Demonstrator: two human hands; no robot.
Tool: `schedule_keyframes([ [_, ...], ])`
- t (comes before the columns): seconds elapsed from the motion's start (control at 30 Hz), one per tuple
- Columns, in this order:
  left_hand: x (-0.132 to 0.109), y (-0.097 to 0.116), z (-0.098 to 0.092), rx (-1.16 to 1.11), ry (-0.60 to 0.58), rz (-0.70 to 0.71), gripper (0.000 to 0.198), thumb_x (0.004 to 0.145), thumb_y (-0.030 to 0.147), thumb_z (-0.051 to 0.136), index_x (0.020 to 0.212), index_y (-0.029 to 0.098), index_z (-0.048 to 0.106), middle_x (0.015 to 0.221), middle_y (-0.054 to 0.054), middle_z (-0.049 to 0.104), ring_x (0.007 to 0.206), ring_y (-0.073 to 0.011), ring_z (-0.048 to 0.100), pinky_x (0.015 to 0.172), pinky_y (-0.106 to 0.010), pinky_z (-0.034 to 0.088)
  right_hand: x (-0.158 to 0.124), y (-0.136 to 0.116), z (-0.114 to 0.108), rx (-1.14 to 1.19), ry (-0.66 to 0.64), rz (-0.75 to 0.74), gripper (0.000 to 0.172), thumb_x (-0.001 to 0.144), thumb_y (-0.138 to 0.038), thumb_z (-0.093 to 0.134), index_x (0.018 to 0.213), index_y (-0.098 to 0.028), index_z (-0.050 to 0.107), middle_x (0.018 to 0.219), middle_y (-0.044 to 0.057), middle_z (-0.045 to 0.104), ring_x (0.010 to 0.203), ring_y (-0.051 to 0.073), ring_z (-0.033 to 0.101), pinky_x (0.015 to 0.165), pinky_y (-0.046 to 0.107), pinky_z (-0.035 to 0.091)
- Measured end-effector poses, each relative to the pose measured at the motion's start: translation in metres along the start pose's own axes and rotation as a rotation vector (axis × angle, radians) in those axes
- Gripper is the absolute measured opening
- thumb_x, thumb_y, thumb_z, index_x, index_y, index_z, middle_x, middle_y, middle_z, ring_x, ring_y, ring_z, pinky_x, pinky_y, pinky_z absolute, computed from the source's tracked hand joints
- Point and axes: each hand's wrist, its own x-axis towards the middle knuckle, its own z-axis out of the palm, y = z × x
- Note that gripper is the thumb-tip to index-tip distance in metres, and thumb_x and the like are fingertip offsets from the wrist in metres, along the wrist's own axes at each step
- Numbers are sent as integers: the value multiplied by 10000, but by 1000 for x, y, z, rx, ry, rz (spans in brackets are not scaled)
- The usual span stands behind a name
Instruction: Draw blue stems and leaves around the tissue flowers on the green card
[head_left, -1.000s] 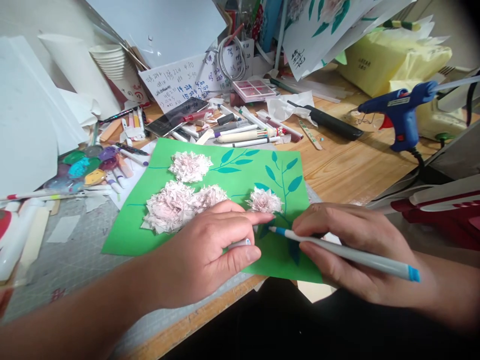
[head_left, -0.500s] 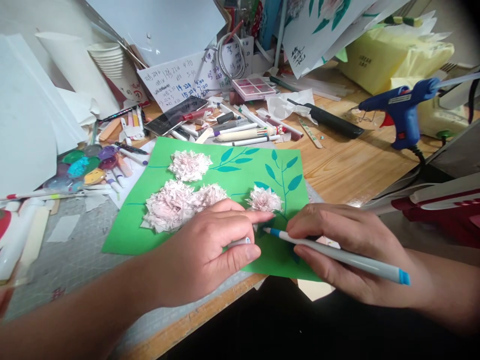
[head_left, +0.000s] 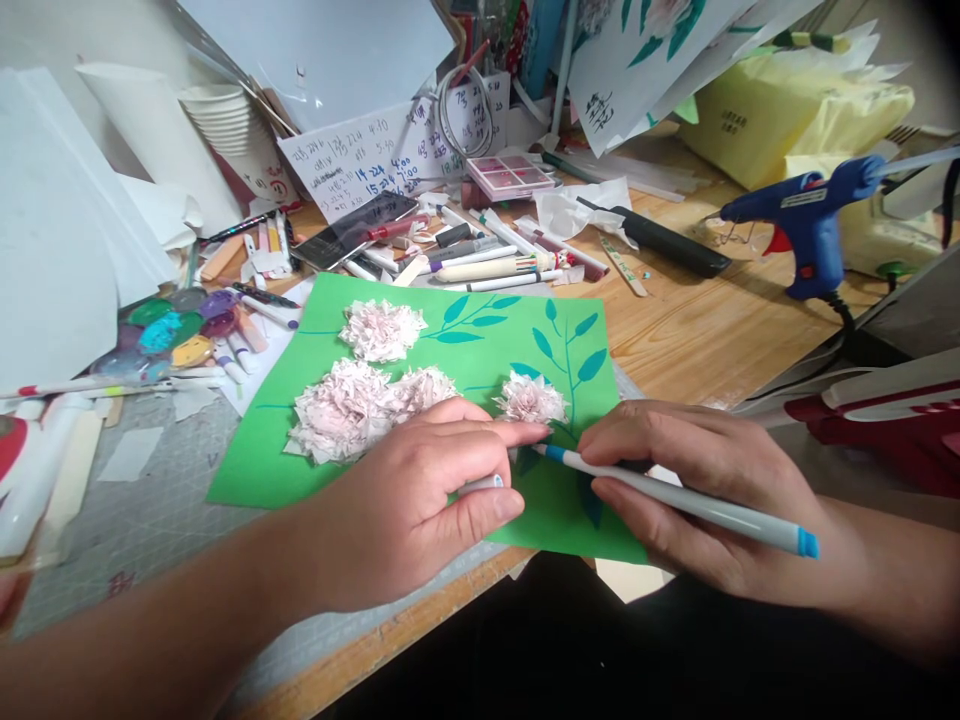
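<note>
A green card (head_left: 262,455) lies on the desk's near edge, carrying several pinkish paper flowers (head_left: 352,405) and teal painted leaves (head_left: 577,360). My right hand (head_left: 697,490) grips a grey marker (head_left: 690,505) with a blue tip, the tip touching the card just below the small flower (head_left: 531,398). My left hand (head_left: 420,500) presses on the card, forefinger stretched toward that flower, the other fingers curled round a marker cap (head_left: 484,485).
Behind the card lies a heap of pens and markers (head_left: 487,262), a phone (head_left: 352,230), a paint palette (head_left: 169,330) and stacked paper cups (head_left: 229,130). A blue glue gun (head_left: 806,220) stands at right on the wooden desk (head_left: 720,330). A grey cutting mat (head_left: 142,510) lies at left.
The marker tip slid a little left, then back right beside the small flower. My left hand has stayed in place on the card.
</note>
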Motion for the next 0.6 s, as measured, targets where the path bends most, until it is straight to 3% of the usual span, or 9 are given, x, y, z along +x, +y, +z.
schedule_keyframes([
  [0.2, -1, 1, -1, 15, -20, -40, 252, 997, 281, 444, 778, 196, 536, 1318, -12, 595, 1174, -149, 514, 938, -246, 383, -3, 2, 2, 14, 6, -2, 156, 844, -130, 571, 979, -205, 544, 751, 30, 633, 624, 153, 598, 552, 263, 463],
  [0.6, -1, 0, -1, 10, 14, -38, 258, 980, 279, 457, 757, 197, 557, 1252, -38, 645, 1124, -205, 549, 899, -330, 427, -2, -1, 1, 28, -33, -36, 150, 845, -141, 578, 975, -204, 537, 736, 42, 643, 618, 169, 609, 537, 278, 469],
])
